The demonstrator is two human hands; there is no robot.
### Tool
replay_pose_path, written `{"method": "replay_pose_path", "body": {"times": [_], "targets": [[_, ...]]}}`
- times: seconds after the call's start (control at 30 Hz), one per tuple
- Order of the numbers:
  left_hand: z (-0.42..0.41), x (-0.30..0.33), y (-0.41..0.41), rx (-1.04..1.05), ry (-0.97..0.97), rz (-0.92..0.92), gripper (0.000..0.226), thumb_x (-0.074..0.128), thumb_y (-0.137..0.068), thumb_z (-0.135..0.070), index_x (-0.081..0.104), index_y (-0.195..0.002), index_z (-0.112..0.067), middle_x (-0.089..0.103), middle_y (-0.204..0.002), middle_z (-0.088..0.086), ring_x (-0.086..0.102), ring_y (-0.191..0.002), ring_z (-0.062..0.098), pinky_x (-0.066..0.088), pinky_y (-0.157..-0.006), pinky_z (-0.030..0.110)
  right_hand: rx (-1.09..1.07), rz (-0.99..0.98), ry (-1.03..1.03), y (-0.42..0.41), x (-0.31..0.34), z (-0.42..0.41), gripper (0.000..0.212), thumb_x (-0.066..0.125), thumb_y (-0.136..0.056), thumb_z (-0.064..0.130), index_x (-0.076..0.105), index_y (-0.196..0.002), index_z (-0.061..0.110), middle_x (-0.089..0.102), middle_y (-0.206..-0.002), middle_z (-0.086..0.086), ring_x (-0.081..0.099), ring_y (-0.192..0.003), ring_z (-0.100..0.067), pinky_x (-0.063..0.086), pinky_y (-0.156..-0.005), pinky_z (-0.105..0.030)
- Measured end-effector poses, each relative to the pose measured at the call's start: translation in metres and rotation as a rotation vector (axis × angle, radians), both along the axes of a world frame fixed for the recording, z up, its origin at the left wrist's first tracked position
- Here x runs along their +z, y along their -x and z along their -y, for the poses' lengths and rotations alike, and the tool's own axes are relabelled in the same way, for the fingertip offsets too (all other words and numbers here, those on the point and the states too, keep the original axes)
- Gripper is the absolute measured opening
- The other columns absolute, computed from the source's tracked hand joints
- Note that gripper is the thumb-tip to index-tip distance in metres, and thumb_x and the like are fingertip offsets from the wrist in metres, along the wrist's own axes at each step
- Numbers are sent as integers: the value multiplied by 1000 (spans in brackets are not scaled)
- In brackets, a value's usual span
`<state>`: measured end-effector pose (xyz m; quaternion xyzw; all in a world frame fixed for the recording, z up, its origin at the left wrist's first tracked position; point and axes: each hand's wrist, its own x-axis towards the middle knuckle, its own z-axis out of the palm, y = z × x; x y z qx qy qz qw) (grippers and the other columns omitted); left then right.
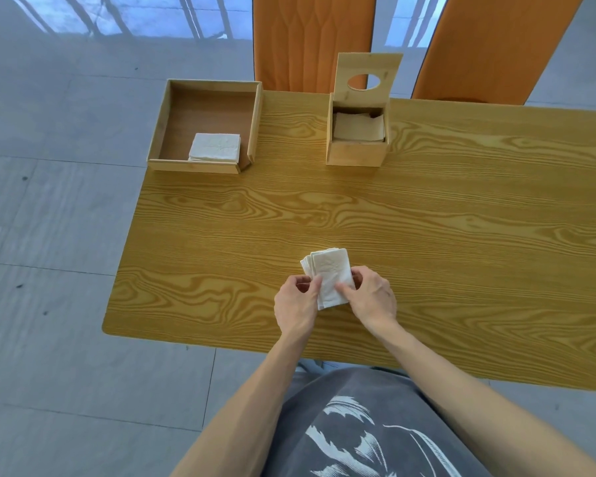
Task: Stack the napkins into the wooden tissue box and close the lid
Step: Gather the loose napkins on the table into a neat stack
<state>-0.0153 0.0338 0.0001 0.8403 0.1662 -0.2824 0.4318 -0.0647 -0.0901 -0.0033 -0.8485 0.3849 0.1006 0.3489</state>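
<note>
Both my left hand (296, 301) and right hand (370, 297) were pinching the fanned white paper napkins (329, 273) at lower centre; the open-lidded wooden tissue box (356, 149) sat upper centre. Loose grip, so they could've splayed apart.

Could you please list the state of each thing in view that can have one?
Tissue box: open, napkins inside.
Lid: raised upright, not closed.
Tray: open-topped, holding one stack in its near right corner.
Held napkins: slightly fanned, gripped above the table.
Left hand: shut on the napkins.
Right hand: shut on the napkins.
</note>
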Motion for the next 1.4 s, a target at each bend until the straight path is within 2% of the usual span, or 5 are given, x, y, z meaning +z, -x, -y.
{"method": "replay_pose_path", "body": {"times": [0.43, 0.67, 0.97, 1.17, 1.4], "targets": [[-10, -10, -9, 123, 327, -217, 28, 78, -85, -11, 72, -111, -6, 78, -96, 7, 76, -90, 25, 63, -83, 44, 19, 36, -120, 0, -4, 1, 40, 75, -80, 39, 67, -112, 17, 68, -105, 2, 63, -98, -18, 51, -81, -36], [-14, 3, -26, 196, 716, -370, 16, 74, -89, -8, 69, -103, -14, 78, -91, 0, 75, -73, 10, 59, -59, 24, -151, 185, -712, -9, 14, 18, 48, 83, -78, 23, 61, -120, 20, 75, -96, -1, 69, -82, -14, 55, -70, -30], [-16, 14, -73, -370, 336, 111, 82, 90, -72, -25, 47, -141, -34, 49, -125, -10, 51, -72, 9, 50, -73, 18, 274, 258, -52, -21, 31, 54, 16, 75, -82, 32, 75, -99, 30, 70, -88, 16, 59, -86, -10, 46, -75, -30], [-1, 10, -77, -667, 28, 241, 53, 81, -78, -37, 62, -127, -40, 65, -123, -15, 65, -75, 12, 56, -84, 38, 389, 195, 140, -19, 20, 61, 22, 73, -84, 33, 70, -105, 30, 70, -105, 11, 64, -96, -12, 51, -77, -29], [6, 1, -78, -570, 188, 106, 30, 79, -81, -16, 72, -105, -34, 74, -92, -13, 62, -57, 2, 55, -66, 36, 329, 223, 132, -19, 16, 67, 20, 70, -86, 31, 71, -106, 31, 70, -106, 13, 64, -93, -9, 50, -76, -27]]}}
